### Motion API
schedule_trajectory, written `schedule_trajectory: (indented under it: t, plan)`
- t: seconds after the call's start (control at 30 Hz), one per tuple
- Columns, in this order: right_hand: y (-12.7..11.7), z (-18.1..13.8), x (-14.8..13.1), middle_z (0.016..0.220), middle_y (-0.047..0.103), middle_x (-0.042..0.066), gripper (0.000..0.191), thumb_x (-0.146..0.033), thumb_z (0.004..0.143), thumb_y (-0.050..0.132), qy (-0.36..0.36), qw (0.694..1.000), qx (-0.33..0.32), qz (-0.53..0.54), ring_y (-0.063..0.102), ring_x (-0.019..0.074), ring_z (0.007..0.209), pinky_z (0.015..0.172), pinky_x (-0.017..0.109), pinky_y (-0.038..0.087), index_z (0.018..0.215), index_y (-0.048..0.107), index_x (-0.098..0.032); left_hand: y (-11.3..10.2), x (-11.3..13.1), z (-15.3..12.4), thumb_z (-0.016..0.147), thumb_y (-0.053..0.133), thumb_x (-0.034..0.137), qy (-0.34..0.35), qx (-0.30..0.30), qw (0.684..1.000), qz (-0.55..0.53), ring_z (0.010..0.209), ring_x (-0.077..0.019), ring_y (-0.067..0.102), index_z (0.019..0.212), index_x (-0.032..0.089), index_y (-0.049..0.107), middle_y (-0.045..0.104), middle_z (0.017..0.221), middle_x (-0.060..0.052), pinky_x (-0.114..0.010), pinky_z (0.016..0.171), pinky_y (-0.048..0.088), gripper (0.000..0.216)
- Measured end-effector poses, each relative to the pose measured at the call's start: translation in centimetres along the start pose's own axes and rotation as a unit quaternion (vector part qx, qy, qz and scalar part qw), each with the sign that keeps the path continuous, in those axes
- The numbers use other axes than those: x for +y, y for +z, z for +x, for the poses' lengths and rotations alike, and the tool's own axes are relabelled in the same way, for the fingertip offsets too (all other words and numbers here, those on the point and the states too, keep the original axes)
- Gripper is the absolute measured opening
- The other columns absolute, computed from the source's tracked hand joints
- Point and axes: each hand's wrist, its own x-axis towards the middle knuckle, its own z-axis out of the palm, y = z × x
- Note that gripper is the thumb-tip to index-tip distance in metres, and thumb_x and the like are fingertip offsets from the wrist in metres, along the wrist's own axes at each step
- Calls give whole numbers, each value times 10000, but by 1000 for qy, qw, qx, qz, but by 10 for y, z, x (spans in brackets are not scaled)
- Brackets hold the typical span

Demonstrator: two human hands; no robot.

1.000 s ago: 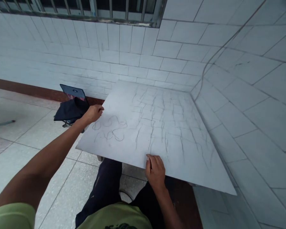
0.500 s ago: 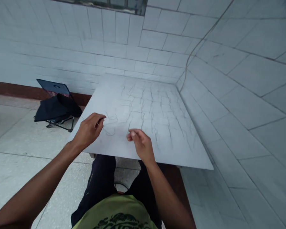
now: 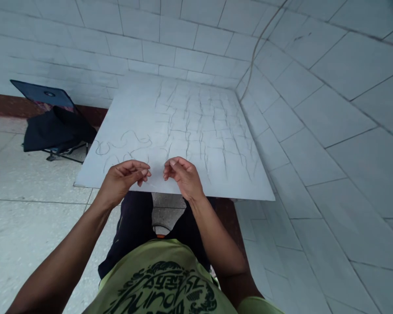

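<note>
A large white board (image 3: 196, 144) lies flat in front of me in a tiled corner, covered with thin dark strands laid in rows, plus looped strands at its near left. My left hand (image 3: 122, 181) and my right hand (image 3: 182, 176) hover side by side over the board's near edge, fingertips curled and pinched toward each other. Both seem to pinch something very thin, perhaps a strand; I cannot make it out. Below them are my dark trousers and green printed shirt.
A small folding stool with dark cloth (image 3: 54, 128) stands on the speckled floor at the left by the wall. White tiled walls (image 3: 330, 109) close in behind and to the right of the board. A thin cable (image 3: 249, 69) runs up the corner.
Both hands left the board's left side and near edge and came together over its near edge. The view tilted down, so the window bars are gone from sight.
</note>
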Motion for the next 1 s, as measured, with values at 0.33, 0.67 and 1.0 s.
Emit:
schedule_trajectory:
  t: [0.33,0.67,1.0]
  plan:
    - [-4,-10,-6,731,699,7,270,-453,915,732,39,997,-37,-50,624,120,576,582,267,518,906,721,-183,3,9,-3,798,847,375,10,-15,997,75,788,-174,680,980,162,779,764,858,-63,-279,708,493,288]
    - [8,-25,-1,813,752,52,375,-555,887,724,105,994,-8,-11,708,177,675,623,305,562,941,679,-186,13,-21,-18,834,839,328,-127,-64,959,-246,759,-159,685,819,122,765,708,750,-49,-314,833,542,219]
    - [19,-41,-32,1208,687,138,214,-234,1048,497,-323,686,-94,-645,612,272,1176,1140,530,425,1211,629,-187,-2,0,-8,794,876,329,-127,-83,970,-188,689,-138,672,754,124,752,677,710,-29,-286,772,546,243]
